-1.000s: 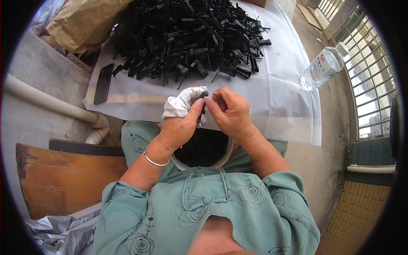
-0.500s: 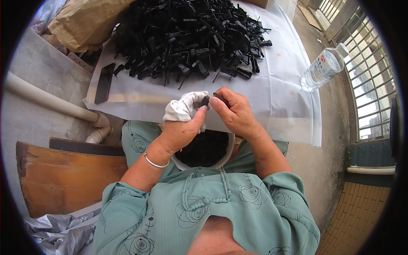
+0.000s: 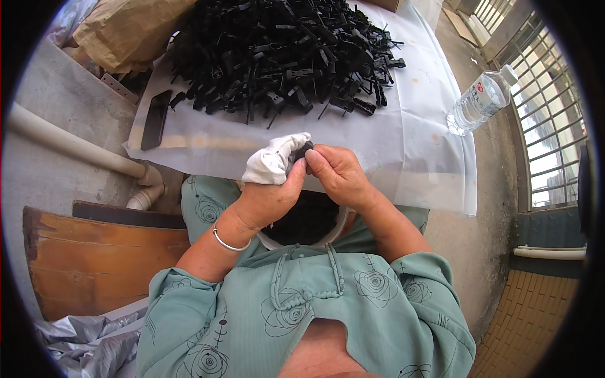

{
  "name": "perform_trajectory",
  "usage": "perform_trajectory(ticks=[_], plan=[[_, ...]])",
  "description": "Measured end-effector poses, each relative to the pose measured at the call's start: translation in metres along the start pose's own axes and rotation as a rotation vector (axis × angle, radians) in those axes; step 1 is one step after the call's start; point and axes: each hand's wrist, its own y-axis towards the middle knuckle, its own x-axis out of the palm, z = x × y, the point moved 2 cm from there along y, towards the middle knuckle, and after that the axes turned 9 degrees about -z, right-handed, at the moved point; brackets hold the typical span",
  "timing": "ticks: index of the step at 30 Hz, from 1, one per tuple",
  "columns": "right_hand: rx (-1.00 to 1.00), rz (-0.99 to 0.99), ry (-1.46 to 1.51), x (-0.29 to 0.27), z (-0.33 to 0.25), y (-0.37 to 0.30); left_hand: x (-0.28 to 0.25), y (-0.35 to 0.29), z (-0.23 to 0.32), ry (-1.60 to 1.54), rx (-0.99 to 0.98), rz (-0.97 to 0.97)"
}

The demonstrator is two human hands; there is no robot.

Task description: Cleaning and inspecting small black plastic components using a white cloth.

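Observation:
Both hands meet over the near edge of the covered table. My left hand point(image 3: 272, 194), its fingers partly wrapped in white cloth point(image 3: 270, 162), is closed on a small black plastic part point(image 3: 303, 150). My right hand point(image 3: 342, 174) pinches at the same spot, thumb against the part; its fingertips are partly hidden. Just beyond lies a large heap of black plastic pieces point(image 3: 277, 60) with thin stems, like buckles or clips. Below my hands, between my knees, stands a white bucket point(image 3: 344, 225) with black pieces inside.
A dark phone-like slab point(image 3: 156, 120) lies at the left of the white table sheet point(image 3: 403, 142). A clear water bottle point(image 3: 480, 102) stands at its right edge. A brown paper bag point(image 3: 129, 34) sits far left. Left of me are a pale pipe point(image 3: 75, 146) and a wooden board point(image 3: 104, 261).
My right hand has closed in toward the left, its fingers curling further. The dark piece that stuck up between its fingers no longer shows there. The cloth-wrapped left hand has barely shifted.

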Motion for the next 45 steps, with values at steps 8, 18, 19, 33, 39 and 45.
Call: perform_trajectory(ticks=[8, 18, 19, 33, 39, 45], plan=[[0.171, -0.011, -0.068, 0.009, 0.002, 0.001, 0.000, 0.001, 0.005, 0.317, 0.138, 0.027], [0.147, -0.039, -0.408, -0.020, -0.023, 0.011, -0.012, 0.013, -0.014, -0.354, -0.103, 0.037], [0.141, -0.033, -0.412, -0.021, -0.019, 0.009, -0.015, 0.013, -0.011, -0.353, -0.094, 0.035], [0.006, -0.035, -0.123, -0.012, -0.010, 0.003, -0.009, 0.000, 0.000, -0.548, -0.282, -0.278], [-0.130, -0.088, -0.269, -0.009, -0.012, 0.007, -0.005, 0.007, -0.005, -0.441, -0.178, -0.153], [-0.016, -0.117, -0.262, -0.001, -0.008, 0.011, -0.001, 0.007, 0.000, 0.042, 0.032, -0.094]])
